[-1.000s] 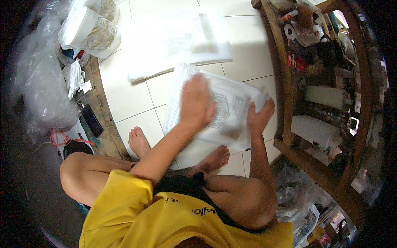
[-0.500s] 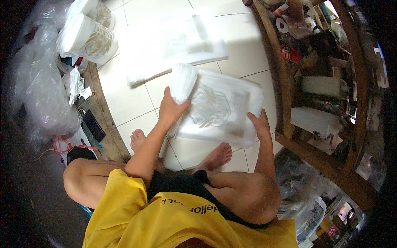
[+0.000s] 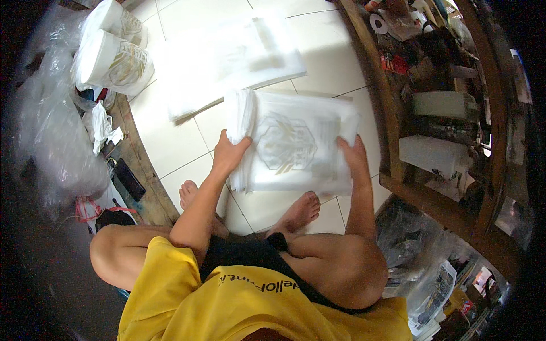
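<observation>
Head view: white stack (image 3: pixel 298 149) gripped between left hand (image 3: pixel 230 152) and right hand (image 3: pixel 354 154).

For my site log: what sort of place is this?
Probably a small workshop or storeroom: a handheld stack of printed white sheets, another white stack on the tiled floor, and a wooden rack crowded with mixed items.

Smooth plastic, matt wood

The printed sheets (image 3: pixel 287 145) look like thin, smooth plastic; the bulky wrap (image 3: pixel 62 131) is glossy, crinkled film; floor tiles (image 3: pixel 335 57) gleam smooth; the shelf frame (image 3: pixel 388 113) is matt wood; the shirt (image 3: pixel 239 310), matt cloth
</observation>
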The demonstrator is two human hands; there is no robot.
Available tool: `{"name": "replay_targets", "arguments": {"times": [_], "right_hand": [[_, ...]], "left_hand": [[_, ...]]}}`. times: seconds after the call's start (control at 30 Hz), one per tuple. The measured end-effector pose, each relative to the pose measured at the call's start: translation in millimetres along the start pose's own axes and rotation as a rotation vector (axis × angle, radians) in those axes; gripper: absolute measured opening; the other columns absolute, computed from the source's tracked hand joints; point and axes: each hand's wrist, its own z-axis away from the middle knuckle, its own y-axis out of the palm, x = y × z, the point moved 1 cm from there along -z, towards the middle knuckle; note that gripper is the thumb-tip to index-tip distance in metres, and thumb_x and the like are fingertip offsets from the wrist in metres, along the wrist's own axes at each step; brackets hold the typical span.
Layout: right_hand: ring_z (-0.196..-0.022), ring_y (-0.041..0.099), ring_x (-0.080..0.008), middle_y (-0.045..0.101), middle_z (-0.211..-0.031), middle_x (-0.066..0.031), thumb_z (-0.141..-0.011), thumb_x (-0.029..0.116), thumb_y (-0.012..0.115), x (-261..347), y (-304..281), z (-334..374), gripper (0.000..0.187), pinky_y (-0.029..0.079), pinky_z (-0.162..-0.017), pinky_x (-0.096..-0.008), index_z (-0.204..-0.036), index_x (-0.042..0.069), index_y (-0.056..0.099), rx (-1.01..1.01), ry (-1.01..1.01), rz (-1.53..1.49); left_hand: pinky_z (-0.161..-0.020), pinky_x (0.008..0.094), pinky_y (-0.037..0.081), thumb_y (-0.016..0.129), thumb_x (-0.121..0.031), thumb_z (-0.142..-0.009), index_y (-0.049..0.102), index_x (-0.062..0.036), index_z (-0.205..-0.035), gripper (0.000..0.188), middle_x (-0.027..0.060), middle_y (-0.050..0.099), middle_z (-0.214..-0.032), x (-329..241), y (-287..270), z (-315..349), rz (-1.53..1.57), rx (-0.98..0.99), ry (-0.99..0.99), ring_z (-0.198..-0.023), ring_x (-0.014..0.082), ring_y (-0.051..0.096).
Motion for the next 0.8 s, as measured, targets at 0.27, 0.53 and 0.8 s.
{"name": "replay_targets", "arguments": {"times": [0.27,0.53,0.8], "right_hand": [[-0.119,0.063,-0.0324,0.062,-0.136,-0.0168,-0.092,0.051,0.071,8,-35,-73,0.08,0.05,-0.101,-0.0456,-0.149,0.0,0.047,0.191,0.136,-0.207],[-0.113,0.067,-0.0313,0.067,-0.128,-0.0171,-0.09,0.04,0.076,-8,-29,-46,0.071,0.052,-0.098,-0.0438,-0.143,-0.001,0.053,0.243,0.064,-0.47],[-0.107,0.068,-0.0281,0.069,-0.122,-0.0162,-0.089,0.029,0.078,-21,-27,-11,0.064,0.053,-0.094,-0.0407,-0.138,-0.004,0.056,0.081,0.119,-0.34]], "left_hand": [[-0.094,0.0417,0.053,0.07,-0.032,-0.083,0.037,0.006,-0.147,0.082,0.0215,0.059,-0.129,-2,7,3,0.463,0.284,-0.058,-0.111,0.0321,0.064],[-0.101,0.0445,0.052,0.071,-0.025,-0.082,0.032,0.004,-0.15,0.083,0.0218,0.056,-0.132,25,18,2,0.601,0.291,-0.042,-0.115,0.0323,0.061],[-0.103,0.0434,0.049,0.077,-0.025,-0.078,0.021,0.0037,-0.153,0.098,0.0275,0.053,-0.138,-15,10,15,0.218,0.169,0.064,-0.122,0.0364,0.059]]}}
